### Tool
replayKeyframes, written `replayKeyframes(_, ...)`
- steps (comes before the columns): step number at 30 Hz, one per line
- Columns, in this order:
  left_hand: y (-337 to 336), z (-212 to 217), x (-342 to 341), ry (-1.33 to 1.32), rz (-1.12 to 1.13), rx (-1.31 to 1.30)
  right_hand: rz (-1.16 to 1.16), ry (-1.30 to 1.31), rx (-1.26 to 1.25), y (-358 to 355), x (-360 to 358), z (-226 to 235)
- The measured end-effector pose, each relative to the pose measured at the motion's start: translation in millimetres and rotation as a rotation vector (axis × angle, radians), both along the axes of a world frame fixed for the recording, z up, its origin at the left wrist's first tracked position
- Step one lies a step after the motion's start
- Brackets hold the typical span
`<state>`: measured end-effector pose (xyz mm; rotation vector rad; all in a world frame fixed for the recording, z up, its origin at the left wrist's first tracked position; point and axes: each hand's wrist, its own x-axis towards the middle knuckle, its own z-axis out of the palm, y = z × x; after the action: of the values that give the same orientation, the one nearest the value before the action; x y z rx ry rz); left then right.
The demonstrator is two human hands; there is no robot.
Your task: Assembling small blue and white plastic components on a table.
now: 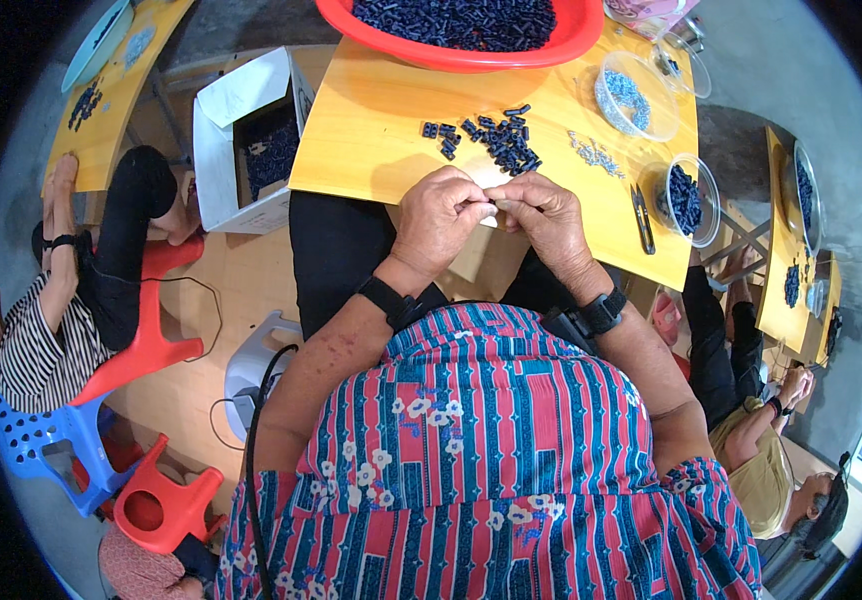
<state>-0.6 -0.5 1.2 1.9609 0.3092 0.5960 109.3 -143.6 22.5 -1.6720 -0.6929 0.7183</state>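
Just over the near edge of the yellow table [371, 130], my left hand [435, 218] and my right hand [553, 222] meet fingertip to fingertip. Both are closed in a pinch on one small dark piece [492, 199], mostly hidden by thumbs and fingers. Beyond them lies a loose pile of small dark-blue plastic parts [511, 145], with a few similar parts set apart at its left. Right of the pile are scattered tiny pale pieces [596, 156]. Black-handled snips [643, 220] lie near the table's right edge.
A red basin [461, 58] full of dark-blue parts stands at the back. Clear tubs hold pale-blue bits [626, 100] and dark-blue parts [686, 200]. An open white carton [241, 150] stands left of the table. Other people sit at tables on both sides, near red stools [166, 505].
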Motion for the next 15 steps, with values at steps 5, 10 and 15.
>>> replayKeyframes(5,-0.3,-0.1,0.2,0.002,0.011,0.003,-0.029,0.029,-0.031,1.2,-0.3,-0.4)
replayKeyframes(10,-0.6,0.7,-0.1,-0.009,0.012,-0.005,-0.034,0.062,-0.023,0.2,1.7,-1.8)
replayKeyframes(15,0.2,0.8,-0.6,0.020,-0.007,0.003,-0.036,0.032,-0.033,-0.3,0.6,-0.4)
